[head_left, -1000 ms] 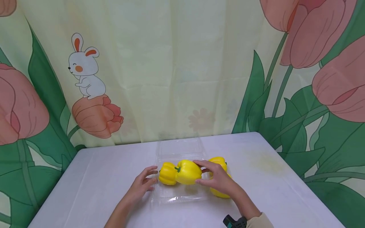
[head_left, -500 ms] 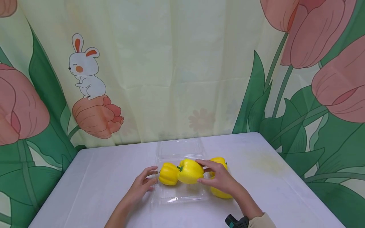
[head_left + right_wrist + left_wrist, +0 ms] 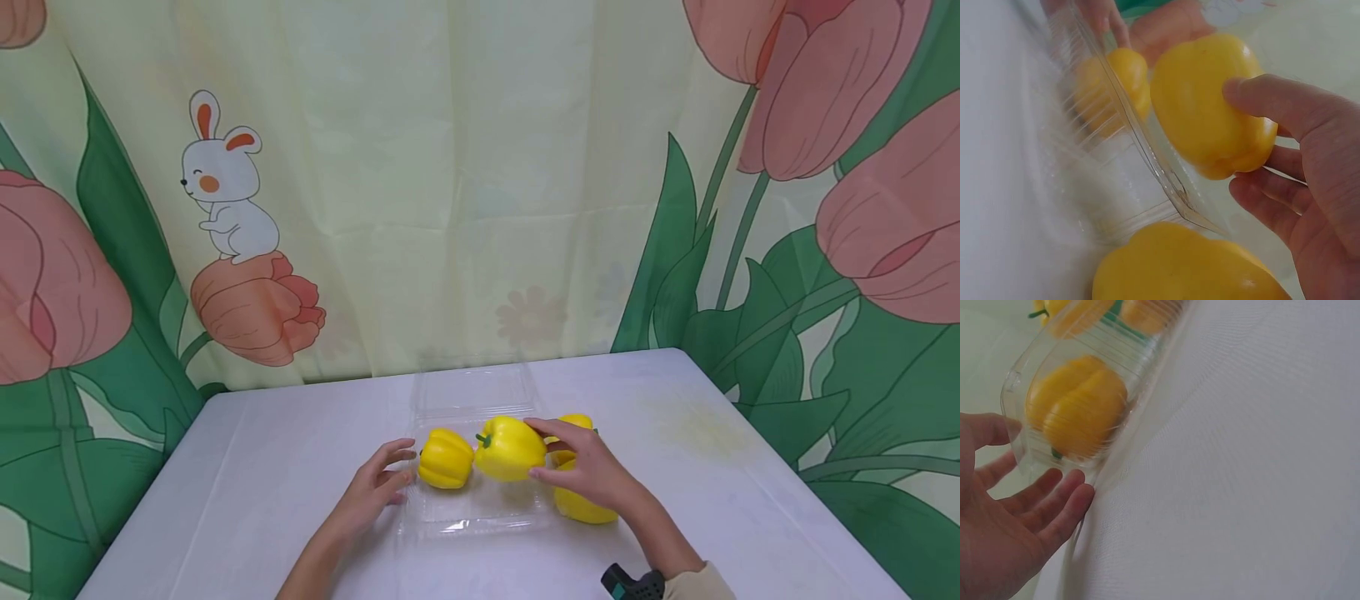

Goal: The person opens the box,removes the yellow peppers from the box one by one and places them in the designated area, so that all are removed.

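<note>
My right hand (image 3: 581, 462) grips a yellow bell pepper (image 3: 512, 450) with a green stem, thumb on one side and fingers on the other. The right wrist view shows this pepper held above the rim of a clear plastic clamshell box (image 3: 1147, 159). A second yellow pepper (image 3: 446, 460) sits inside the box at its left end. Beside that end rests my left hand (image 3: 378, 475), its fingers spread and relaxed. In the left wrist view, the left fingertips (image 3: 1082, 497) lie along the box's outer wall, with the thumb at its rim.
Two more yellow bell peppers stand right of the box: a rear pepper (image 3: 577, 422) partly hidden by my right hand, and a front one (image 3: 585, 504). The box's clear lid (image 3: 472, 387) is folded back toward the curtain (image 3: 390, 208). A white cloth covers the table (image 3: 300, 442).
My right hand has carried its pepper a little to the right and slightly up, opening a small gap from the pepper in the box. The left hand stays in place.
</note>
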{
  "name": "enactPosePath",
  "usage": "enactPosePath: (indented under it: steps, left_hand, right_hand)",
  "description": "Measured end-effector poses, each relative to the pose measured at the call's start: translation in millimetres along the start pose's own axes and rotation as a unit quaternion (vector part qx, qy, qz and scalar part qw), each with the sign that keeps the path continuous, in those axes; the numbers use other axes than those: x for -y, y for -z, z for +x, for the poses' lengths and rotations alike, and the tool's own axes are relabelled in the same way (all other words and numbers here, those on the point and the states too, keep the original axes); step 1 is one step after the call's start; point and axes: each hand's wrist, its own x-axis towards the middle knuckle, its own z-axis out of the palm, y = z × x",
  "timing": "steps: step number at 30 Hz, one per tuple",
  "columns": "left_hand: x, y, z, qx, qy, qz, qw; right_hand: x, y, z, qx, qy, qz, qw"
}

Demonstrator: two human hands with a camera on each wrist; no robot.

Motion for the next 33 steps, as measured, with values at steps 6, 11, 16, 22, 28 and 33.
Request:
enactPosePath:
  steps: [6, 11, 16, 22, 28, 33]
  left_hand:
    - [0.6, -0.9, 0.5, -0.002, 0.004, 0.001, 1.0000]
    - [1.7, -1.2, 0.8, -0.001, 0.004, 0.000, 1.0000]
    - [1.2, -1.1, 0.3, -0.001, 0.004, 0.001, 1.0000]
    - [-0.2, -1.1, -0.3, -0.003, 0.006, -0.002, 1.0000]
    - [-1.5, -0.9, -1.8, -0.002, 0.005, -0.008, 1.0000]
    - [-1.7, -0.5, -1.2, 0.000, 0.006, -0.013, 0.9999]
  right_hand:
    - [-1.5, 3.4, -2.2, -0.007, 0.002, 0.005, 1.0000]
    - [-3.8, 5.7, -4.0, -0.011, 0.001, 0.001, 0.9999]
    - [-6.5, 9.2, -6.0, -0.015, 0.004, 0.002, 0.9999]
    - [-8.3, 12.2, -7.6, -0.024, -0.004, 0.004, 0.9997]
    - [-9.9, 13.5, -7.7, -0.034, -0.009, 0.003, 0.9994]
    - [-13.3, 15.0, -8.0, -0.039, -0.006, -0.006, 0.9992]
